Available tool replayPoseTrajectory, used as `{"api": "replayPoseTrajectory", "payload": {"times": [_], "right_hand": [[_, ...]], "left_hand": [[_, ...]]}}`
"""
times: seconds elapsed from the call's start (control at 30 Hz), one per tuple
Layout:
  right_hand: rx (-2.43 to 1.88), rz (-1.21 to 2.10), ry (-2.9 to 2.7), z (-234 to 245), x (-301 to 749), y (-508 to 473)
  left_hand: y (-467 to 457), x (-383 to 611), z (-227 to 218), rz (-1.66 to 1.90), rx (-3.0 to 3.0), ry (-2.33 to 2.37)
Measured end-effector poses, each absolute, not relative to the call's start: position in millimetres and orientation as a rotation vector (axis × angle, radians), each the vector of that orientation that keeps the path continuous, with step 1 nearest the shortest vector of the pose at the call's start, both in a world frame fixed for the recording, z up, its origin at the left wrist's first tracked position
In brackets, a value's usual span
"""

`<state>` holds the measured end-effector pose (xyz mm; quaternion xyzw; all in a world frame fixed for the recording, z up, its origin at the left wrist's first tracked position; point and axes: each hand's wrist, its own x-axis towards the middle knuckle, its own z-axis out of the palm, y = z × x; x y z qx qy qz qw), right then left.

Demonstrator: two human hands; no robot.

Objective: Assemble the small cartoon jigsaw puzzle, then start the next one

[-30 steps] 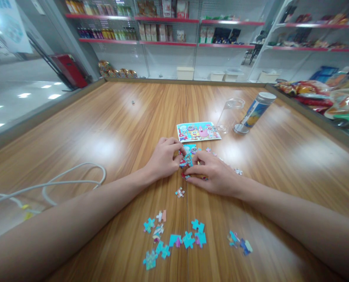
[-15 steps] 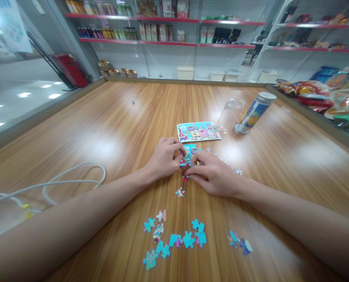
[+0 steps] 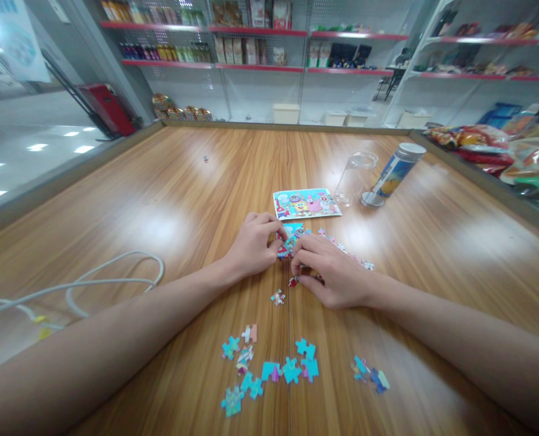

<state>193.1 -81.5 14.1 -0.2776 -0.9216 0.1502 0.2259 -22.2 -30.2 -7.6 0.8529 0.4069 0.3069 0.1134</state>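
Looking down through the head camera, I am seeing both bare hands meeting over a small joined patch of puzzle (image 3: 290, 237) near the middle of a wooden table (image 3: 169, 200). The left hand (image 3: 252, 243) is curling its fingertips onto the patch's left edge, pinching it. The right hand (image 3: 329, 272) is lying half closed just beside it, fingers bent down onto a small red piece (image 3: 292, 281) at the patch's near edge; whether it is truly gripping that piece, I cannot tell.

A picture card (image 3: 306, 203) is lying flat just beyond the hands. A clear jar (image 3: 355, 177) and a printed tube (image 3: 397, 170) are lying tipped to its right. One stray piece (image 3: 277, 297) is sitting just below the hands, and loose turquoise pieces (image 3: 269, 369) are lying scattered nearer me, between the forearms. A white cable (image 3: 101, 281) is looping at the left.

Shop shelves (image 3: 255, 48) with red edges are lining the far wall, and snack bags (image 3: 487, 145) are piling up at the right.
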Motion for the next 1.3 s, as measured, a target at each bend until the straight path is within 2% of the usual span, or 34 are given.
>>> {"api": "replayPoseTrajectory", "payload": {"times": [0.23, 0.4, 0.67, 1.3], "right_hand": [[-0.620, 0.411, -2.396, 10, 191, -78], [-0.810, 0.274, -2.250, 4, 195, -73], [-0.753, 0.207, -2.601, 3, 191, -77], [-0.783, 0.315, -2.552, 6, 190, -79]], "left_hand": [[-30, -22, -9, 0.907, 2.492, 1.191], [-31, -22, -9, 0.901, 2.491, 1.196], [-30, -22, -8, 0.890, 2.492, 1.216], [-31, -22, -8, 0.889, 2.491, 1.201]]}}
